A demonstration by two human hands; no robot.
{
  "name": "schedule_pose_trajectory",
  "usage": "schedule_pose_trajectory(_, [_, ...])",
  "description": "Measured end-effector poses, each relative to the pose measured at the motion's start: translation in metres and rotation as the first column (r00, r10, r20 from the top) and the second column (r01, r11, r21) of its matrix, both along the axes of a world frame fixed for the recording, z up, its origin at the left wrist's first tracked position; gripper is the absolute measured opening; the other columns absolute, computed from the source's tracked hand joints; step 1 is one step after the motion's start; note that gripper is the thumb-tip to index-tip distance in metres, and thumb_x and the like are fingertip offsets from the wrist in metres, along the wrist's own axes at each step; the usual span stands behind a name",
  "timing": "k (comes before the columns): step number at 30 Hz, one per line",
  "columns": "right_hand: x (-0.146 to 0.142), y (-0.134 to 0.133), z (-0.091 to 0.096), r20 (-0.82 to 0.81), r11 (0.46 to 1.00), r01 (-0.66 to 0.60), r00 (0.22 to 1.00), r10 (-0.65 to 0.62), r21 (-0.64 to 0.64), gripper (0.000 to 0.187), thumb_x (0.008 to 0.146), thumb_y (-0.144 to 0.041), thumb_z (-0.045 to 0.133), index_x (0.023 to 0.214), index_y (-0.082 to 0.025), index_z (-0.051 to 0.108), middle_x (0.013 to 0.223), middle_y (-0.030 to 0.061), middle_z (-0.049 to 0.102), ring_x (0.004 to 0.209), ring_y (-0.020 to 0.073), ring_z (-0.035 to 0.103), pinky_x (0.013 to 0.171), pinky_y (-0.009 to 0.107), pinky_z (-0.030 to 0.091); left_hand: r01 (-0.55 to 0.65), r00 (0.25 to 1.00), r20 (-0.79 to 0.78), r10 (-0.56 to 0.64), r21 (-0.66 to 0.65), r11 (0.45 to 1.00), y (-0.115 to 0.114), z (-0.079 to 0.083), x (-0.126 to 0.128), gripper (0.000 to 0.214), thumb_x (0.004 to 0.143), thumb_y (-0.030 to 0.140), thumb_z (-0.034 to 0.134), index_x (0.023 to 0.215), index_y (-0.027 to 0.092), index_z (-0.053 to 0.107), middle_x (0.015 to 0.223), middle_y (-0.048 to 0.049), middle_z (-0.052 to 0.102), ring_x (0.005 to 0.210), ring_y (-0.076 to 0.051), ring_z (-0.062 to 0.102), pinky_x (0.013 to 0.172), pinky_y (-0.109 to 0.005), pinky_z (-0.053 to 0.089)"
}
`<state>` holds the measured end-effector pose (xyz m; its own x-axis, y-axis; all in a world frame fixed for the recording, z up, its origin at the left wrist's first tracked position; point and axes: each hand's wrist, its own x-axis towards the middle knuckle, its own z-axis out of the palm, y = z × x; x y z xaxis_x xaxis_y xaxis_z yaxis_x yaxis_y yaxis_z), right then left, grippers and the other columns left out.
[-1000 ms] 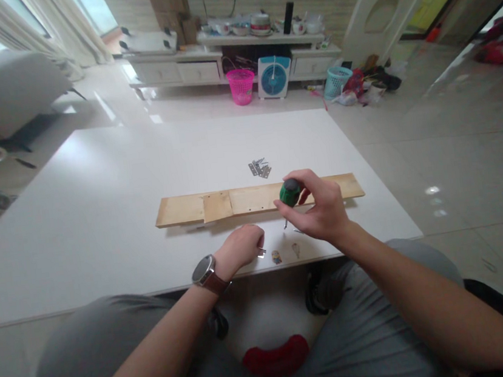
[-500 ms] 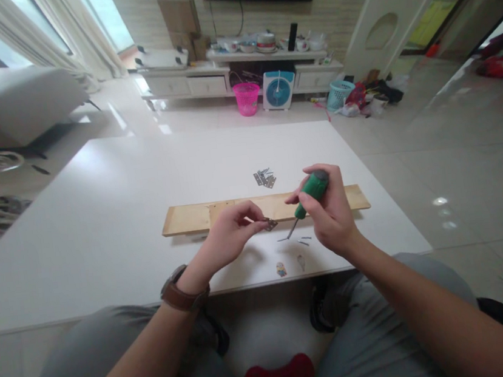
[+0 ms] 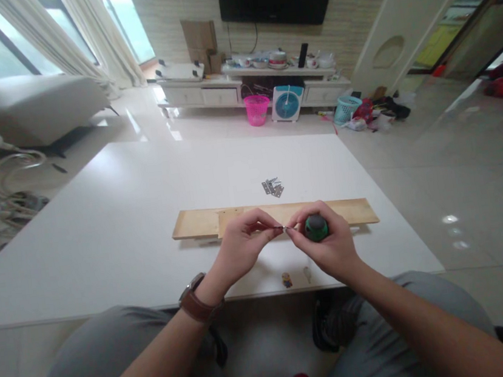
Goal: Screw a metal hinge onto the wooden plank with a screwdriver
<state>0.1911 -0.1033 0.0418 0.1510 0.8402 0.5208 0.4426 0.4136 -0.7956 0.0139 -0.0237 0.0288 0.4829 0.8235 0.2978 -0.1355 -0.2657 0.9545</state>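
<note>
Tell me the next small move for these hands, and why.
Probably lower the small, thin metal piece onto the long, pale wooden board: the left hand and right hand come together at it by their fingertips, near the board in view, and the right hand also grips a rounded, green-and-black screwdriver handle.

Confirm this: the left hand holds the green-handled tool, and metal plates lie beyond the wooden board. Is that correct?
The hand is wrong: the head view shows the green-handled tool in the right hand, not the left hand. The metal plates do lie beyond the wooden board.
</note>
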Motion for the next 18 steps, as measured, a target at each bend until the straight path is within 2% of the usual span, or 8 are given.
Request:
schedule_pose_trajectory(7, [0.0010, 0.0007, 0.0013, 0.082, 0.994, 0.075, 0.993, -0.081, 0.075, 0.016, 0.086, -0.015, 0.079, 0.088, -0.025, 0.066, 0.079, -0.0044, 0.073, 0.064, 0.0106, 0.066, 0.063, 0.023, 0.051, -0.043, 0.997, -0.063, 0.044, 0.020, 0.999, -0.0009, 0.0012, 0.0000, 0.013, 0.083, 0.021, 0.081, 0.074, 0.017, 0.072, 0.075, -0.0027, 0.076, 0.074, -0.015, 0.071, 0.075, -0.027, 0.061])
schedule_pose_trajectory(12, [0.0016, 0.0019, 0.0028, 0.108, 0.998, 0.063, 0.992, -0.066, 0.030, 0.014, 0.087, -0.017, 0.078, 0.087, -0.025, 0.066, 0.077, -0.0044, 0.072, 0.063, 0.0108, 0.064, 0.061, 0.024, 0.049, -0.050, 0.997, -0.059, 0.049, -0.015, 0.999, -0.0003, 0.0002, 0.0000, 0.012, 0.081, 0.020, 0.082, 0.073, 0.017, 0.073, 0.074, -0.0022, 0.076, 0.072, -0.014, 0.071, 0.071, -0.025, 0.059])
schedule_pose_trajectory(18, [0.0011, 0.0032, 0.0026, 0.068, 0.996, 0.066, 0.996, -0.062, -0.061, 0.018, 0.083, -0.016, 0.078, 0.090, -0.025, 0.065, 0.079, -0.0044, 0.072, 0.065, 0.0113, 0.065, 0.063, 0.025, 0.049, -0.009, 0.999, 0.037, 0.015, -0.142, 0.990, 0.0013, -0.0042, 0.0028, 0.015, 0.078, 0.022, 0.086, 0.077, 0.017, 0.072, 0.077, -0.0030, 0.078, 0.073, -0.015, 0.073, 0.071, -0.026, 0.060])
